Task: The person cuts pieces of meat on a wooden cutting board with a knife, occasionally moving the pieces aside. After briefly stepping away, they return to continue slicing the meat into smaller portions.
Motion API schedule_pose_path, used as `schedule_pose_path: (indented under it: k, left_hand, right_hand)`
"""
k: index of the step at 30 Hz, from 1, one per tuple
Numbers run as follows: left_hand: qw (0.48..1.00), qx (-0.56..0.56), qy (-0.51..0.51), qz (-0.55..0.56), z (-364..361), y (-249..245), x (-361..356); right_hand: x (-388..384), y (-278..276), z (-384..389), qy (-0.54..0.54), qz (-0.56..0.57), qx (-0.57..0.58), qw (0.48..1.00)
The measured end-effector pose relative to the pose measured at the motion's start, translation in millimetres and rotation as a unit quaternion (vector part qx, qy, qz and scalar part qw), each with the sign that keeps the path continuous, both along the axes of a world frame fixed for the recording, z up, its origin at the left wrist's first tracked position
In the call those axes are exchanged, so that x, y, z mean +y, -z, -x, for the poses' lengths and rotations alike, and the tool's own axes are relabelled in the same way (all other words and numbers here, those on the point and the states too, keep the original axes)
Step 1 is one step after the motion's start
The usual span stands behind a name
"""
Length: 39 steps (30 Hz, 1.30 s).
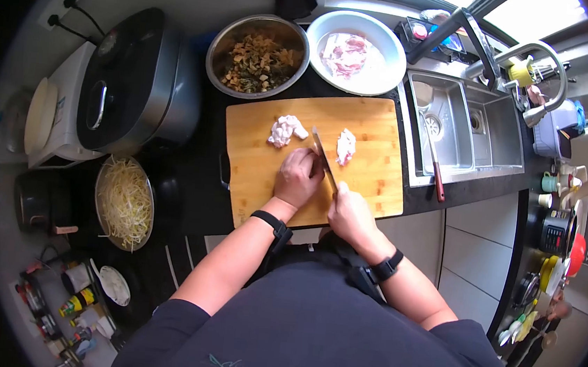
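Note:
My right hand (352, 215) is wrapped round the handle of a kitchen knife (325, 160), whose blade points away from me over the wooden cutting board (371, 183). Just left of the blade, my left hand (299, 177) is closed, fingers curled down at the board. Whatever lies under those fingertips is hidden. Beyond my left hand sits a small heap of pale pink raw meat (286, 131). To the right of the blade lies a second, smaller portion of pale meat (346, 147).
Behind the board stand a steel bowl (213, 64) of brown chopped food and a white basin (396, 73) with raw meat. A double sink (477, 171) is at right, with a red-handled utensil (437, 171) across it. Bean sprouts in a colander (150, 223) and a dark cooker (124, 85) stand left.

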<state>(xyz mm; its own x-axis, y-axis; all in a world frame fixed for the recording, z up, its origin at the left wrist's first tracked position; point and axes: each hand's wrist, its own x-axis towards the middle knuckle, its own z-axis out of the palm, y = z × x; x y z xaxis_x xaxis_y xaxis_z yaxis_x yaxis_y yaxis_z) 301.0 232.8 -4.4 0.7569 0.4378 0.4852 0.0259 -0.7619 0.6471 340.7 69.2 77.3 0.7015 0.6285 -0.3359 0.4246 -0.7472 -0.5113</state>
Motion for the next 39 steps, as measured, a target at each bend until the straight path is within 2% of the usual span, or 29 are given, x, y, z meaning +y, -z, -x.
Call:
schedule_pose_path:
  k: [4, 8, 11, 17, 26, 31, 34, 39]
  left_hand:
    - [1.000, 0.001, 0.001, 0.013, -3, -4, -1]
    - [1.000, 0.000, 0.015, 0.012, -3, -4, 0]
    - [1.000, 0.000, 0.010, 0.000, -1, -4, 0]
    - [1.000, 0.007, 0.003, 0.017, -4, 2, 0]
    - [1.000, 0.014, -0.001, -0.010, -1, 5, -1]
    - [1.000, 0.015, 0.010, 0.012, -2, 3, -1]
    - [1.000, 0.010, 0.012, 0.005, -1, 4, -1]
    - [1.000, 0.016, 0.003, 0.004, -1, 6, 0]
  right_hand:
    - [35, -3, -21, -0.002, -0.033, -0.033, 0.999]
    - [12, 8, -12, 0.012, -0.013, -0.012, 1.000]
    - [-2, -6, -2, 0.005, 0.029, 0.019, 0.999]
    - [37, 6, -28, -0.011, 0.002, 0.003, 1.000]
    - [1, -2, -3, 0.018, 0.028, 0.024, 0.999]
    - [40, 14, -30, 0.011, -0.004, 0.030, 0.999]
    - [39, 9, -28, 0.027, -0.012, 0.019, 0.999]
    - [-4, 4, -3, 0.006, 0.022, 0.027, 0.999]
